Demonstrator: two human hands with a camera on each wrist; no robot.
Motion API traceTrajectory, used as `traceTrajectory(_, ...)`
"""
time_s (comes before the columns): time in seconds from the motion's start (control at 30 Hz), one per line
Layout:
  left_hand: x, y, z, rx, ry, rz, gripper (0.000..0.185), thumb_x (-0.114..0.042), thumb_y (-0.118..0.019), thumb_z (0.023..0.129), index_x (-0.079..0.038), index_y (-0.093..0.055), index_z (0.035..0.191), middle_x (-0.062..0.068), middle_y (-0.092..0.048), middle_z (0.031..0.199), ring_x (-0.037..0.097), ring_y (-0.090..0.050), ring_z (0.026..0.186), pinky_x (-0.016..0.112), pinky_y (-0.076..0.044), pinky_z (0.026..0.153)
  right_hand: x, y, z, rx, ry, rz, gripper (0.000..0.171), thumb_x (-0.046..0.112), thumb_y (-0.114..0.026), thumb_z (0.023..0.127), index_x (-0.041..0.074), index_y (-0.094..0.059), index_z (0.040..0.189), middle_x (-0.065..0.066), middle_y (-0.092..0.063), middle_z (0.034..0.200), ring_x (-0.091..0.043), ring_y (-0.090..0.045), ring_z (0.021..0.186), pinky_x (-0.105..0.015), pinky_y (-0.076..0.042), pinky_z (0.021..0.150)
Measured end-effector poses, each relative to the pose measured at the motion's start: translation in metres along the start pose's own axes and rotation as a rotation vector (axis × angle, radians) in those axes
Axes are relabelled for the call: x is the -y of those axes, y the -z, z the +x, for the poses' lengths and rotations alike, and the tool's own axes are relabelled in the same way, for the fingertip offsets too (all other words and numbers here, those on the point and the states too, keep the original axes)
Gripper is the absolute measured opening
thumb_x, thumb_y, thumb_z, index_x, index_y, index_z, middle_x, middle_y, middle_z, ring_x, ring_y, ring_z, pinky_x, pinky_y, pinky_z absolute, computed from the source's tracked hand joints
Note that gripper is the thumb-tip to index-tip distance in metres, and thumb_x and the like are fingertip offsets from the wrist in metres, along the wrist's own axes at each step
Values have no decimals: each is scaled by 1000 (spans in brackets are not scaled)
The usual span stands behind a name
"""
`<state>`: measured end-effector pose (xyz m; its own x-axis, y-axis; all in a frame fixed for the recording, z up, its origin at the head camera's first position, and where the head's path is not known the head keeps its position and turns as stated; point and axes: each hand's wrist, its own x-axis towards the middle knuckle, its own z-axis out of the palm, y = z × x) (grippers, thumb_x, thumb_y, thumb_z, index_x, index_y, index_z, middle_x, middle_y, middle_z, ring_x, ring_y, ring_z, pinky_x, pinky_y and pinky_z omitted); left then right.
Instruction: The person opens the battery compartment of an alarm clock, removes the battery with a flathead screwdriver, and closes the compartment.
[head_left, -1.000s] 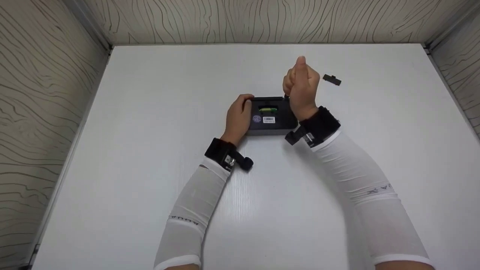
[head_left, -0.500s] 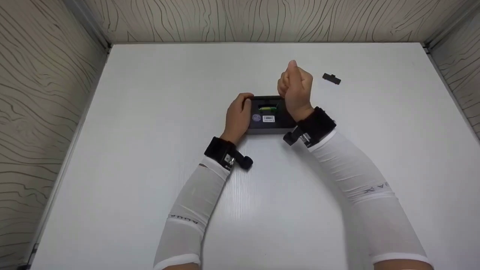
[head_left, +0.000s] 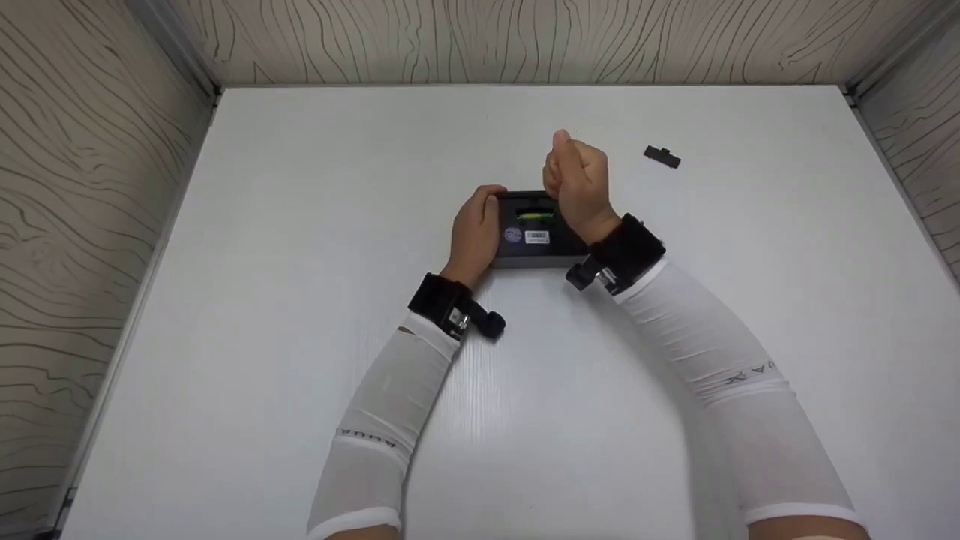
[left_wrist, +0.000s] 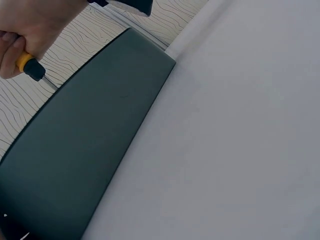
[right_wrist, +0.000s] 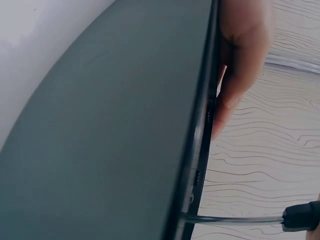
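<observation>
A black box-shaped device (head_left: 559, 247) sits in the middle of the white table, its back face up. A green-and-yellow battery (head_left: 535, 216) shows in its slot, above a round sticker and a white barcode label. My left hand (head_left: 476, 232) grips the device's left end, fingers over the far edge. Above its right part, my right hand (head_left: 577, 180) holds a screwdriver (left_wrist: 31, 66) with a yellow and dark handle, upright with the thumb on top. In the right wrist view the metal shaft (right_wrist: 235, 220) reaches down to the device's back; its tip is hidden.
A small black battery cover (head_left: 662, 157) lies on the table (head_left: 300, 225) to the right of my right hand. Wood-patterned panels (head_left: 480, 45) stand at the back and along both sides.
My right hand has moved left over the device with the screwdriver, from near its right end towards the battery slot. The left hand and device have stayed almost still.
</observation>
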<state>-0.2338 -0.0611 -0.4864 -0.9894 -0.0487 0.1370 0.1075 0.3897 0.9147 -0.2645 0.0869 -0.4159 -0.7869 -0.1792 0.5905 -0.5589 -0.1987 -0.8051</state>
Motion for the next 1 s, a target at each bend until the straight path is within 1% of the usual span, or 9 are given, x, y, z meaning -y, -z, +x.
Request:
traceTrajectory(0.13,0,-1,1,-1,2,-4,34,-15,-37,111,-5,-62,130,10,-65,132,21,-58,125,32,-43,106,-1,-5,-2,77,36,-144,53,11,-38,106,-3,-31,56,14,-35,50,-3,-30,41,-18,-22,40)
traceTrajectory(0.27,1,-1,1,7,0,-5,34,-16,-37,111,-4,-62,130,10,-65,130,21,-59,122,32,-43,104,-2,-10,-4,143,83,-268,49,0,-39,104,-2,-37,55,13,-37,51,-4,-32,43,-18,-23,43)
traceTrajectory(0.4,1,0,1,13,-13,-3,34,-16,-36,111,-4,-62,130,10,-66,128,21,-60,121,31,-44,103,-4,-15,-5,230,107,-338,47,-3,-42,103,-1,-38,56,11,-36,52,-7,-29,44,-20,-21,44)
traceTrajectory(0.5,1,1,0,10,-38,-7,33,-15,-36,111,-3,-62,128,10,-66,128,21,-59,123,30,-44,104,-7,-18,-7,302,117,-387,47,-3,-45,103,1,-35,57,11,-32,55,-9,-25,46,-21,-19,46)
traceTrajectory(0.6,3,1,0,4,-57,-9,32,-15,-37,111,-3,-62,127,10,-67,128,22,-59,125,29,-43,105,-11,-20,-8,343,116,-414,47,-3,-46,103,2,-33,58,11,-29,57,-10,-23,49,-22,-18,48)
traceTrajectory(0.67,4,1,0,3,-58,-5,32,-15,-37,111,-3,-63,126,10,-67,127,22,-59,124,29,-43,105,-12,-19,-9,340,115,-413,47,-3,-47,103,2,-33,58,10,-29,57,-10,-23,49,-22,-19,49)
traceTrajectory(0.8,2,1,1,10,-37,6,33,-16,-36,111,-4,-63,127,9,-67,127,21,-59,122,30,-44,104,-11,-18,-6,291,113,-396,46,-2,-46,103,-1,-37,58,9,-35,55,-9,-28,47,-20,-22,47)
traceTrajectory(1.0,1,1,1,11,-6,12,34,-17,-36,112,-5,-62,129,10,-67,126,21,-60,119,32,-44,103,-9,-13,-2,198,42,-283,48,1,-41,105,-4,-39,58,11,-37,52,-5,-32,44,-19,-25,44)
